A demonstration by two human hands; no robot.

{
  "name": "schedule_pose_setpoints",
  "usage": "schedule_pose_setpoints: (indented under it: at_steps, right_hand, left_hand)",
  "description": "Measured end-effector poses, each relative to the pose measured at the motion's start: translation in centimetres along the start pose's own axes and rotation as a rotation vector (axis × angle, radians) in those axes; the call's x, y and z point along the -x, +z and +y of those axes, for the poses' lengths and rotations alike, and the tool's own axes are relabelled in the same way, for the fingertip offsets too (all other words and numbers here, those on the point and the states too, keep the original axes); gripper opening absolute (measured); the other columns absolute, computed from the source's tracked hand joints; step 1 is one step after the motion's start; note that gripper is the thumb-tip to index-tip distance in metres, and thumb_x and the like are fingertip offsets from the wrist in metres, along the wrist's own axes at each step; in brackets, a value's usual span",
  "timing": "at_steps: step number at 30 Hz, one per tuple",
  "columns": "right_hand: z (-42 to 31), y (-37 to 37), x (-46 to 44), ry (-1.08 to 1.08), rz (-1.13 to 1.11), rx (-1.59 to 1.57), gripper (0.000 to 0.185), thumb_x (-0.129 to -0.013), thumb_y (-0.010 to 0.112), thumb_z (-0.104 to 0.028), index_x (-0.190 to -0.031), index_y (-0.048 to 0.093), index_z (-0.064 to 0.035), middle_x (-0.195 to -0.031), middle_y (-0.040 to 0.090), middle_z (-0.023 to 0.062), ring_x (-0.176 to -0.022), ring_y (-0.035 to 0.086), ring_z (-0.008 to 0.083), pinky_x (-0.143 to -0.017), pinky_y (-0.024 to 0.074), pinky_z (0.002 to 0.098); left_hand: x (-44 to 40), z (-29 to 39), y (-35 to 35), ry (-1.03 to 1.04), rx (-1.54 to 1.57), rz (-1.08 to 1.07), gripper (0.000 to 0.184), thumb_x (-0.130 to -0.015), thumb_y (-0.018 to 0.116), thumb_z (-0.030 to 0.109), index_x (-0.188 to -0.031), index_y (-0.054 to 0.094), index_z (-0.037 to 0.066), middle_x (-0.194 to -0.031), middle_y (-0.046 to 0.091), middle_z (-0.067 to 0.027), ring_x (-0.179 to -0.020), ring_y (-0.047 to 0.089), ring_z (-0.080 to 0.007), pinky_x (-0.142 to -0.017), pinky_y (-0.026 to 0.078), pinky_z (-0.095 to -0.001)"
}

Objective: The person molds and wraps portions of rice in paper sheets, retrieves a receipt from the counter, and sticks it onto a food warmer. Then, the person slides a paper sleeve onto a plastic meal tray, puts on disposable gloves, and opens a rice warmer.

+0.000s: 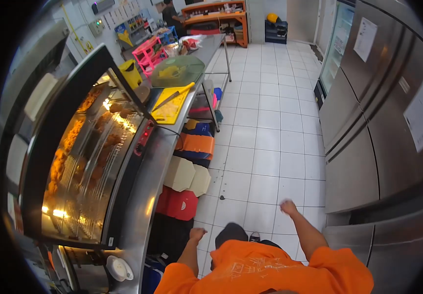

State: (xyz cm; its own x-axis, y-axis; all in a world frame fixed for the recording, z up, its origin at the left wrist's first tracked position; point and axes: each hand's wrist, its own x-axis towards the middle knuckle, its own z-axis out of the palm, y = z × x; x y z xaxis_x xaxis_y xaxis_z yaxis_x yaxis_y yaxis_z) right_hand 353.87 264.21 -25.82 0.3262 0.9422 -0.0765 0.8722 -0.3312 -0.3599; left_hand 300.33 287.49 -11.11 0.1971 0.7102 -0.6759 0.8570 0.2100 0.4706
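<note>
My left hand (198, 234) hangs low beside the steel counter, near the red box (177, 203) under it. Its fingers are loosely curled, and I see nothing in them. Out over the tiled floor on the other side is my right hand (288, 207), also loosely curled with nothing visible in it. It is nearest the steel refrigerator (351, 161), apart from its doors. Neither hand touches anything. On the left counter stands a lit glass food warmer (86, 161) holding browned food on racks.
Past the warmer lie a yellow cutting board (170, 110) with a knife (167, 98) and a green lidded container (178, 71). Cream boxes (179, 174) and an orange box (197, 144) sit beneath the counter. A person (171, 15) stands far back by an orange shelf (241, 22).
</note>
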Motion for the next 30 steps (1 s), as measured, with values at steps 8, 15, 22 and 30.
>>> schedule_pose_setpoints:
  at_steps: [8, 15, 22, 30]
  right_hand:
    - [-4.9, -20.0, -34.8, 0.354, -0.109, -0.779, 0.031, -0.087, 0.069, -0.025, -0.106, 0.069, -0.0009, -0.087, 0.074, 0.0148, -0.074, 0.071, 0.023, -0.072, 0.0567, 0.0369]
    - [16.8, -17.0, -33.9, 0.978, -0.064, -0.898, 0.021, -0.09, 0.061, -0.011, -0.111, 0.061, -0.0102, -0.079, 0.069, 0.0082, -0.066, 0.067, 0.0207, -0.047, 0.0494, 0.0366]
    - [25.1, -22.8, -41.9, 1.693, 0.101, -1.182, 0.016, -0.091, 0.058, -0.017, -0.104, 0.06, -0.0085, -0.084, 0.068, 0.015, -0.072, 0.067, 0.024, -0.065, 0.0501, 0.0443]
    - [37.6, -35.4, -89.2, 0.817, -0.131, -0.895, 0.022, -0.09, 0.061, -0.024, -0.088, 0.068, -0.0038, -0.071, 0.064, 0.0085, -0.068, 0.064, 0.0188, -0.051, 0.045, 0.0369]
  left_hand:
    - [-9.9, 6.4, 3.8, 0.006, -0.466, -0.157, 0.053, -0.092, 0.055, 0.051, -0.125, 0.071, 0.012, -0.13, 0.068, -0.0152, -0.126, 0.061, -0.0304, -0.105, 0.048, -0.0438]
    - [-43.9, 43.6, -6.4, 0.195, -0.517, 0.089, 0.04, -0.089, 0.052, 0.033, -0.109, 0.075, 0.007, -0.118, 0.071, -0.0209, -0.112, 0.067, -0.0353, -0.098, 0.049, -0.0495]
    - [-66.0, 89.4, -11.9, 0.757, 0.043, 0.292, 0.034, -0.077, 0.057, -0.001, -0.108, 0.069, 0.008, -0.102, 0.068, -0.0174, -0.093, 0.067, -0.0332, -0.085, 0.053, -0.04]
    - [-77.6, 96.6, -11.3, 0.403, -0.078, 0.098, 0.034, -0.08, 0.074, 0.022, -0.108, 0.07, 0.003, -0.109, 0.071, -0.0218, -0.104, 0.069, -0.0371, -0.092, 0.053, -0.0428]
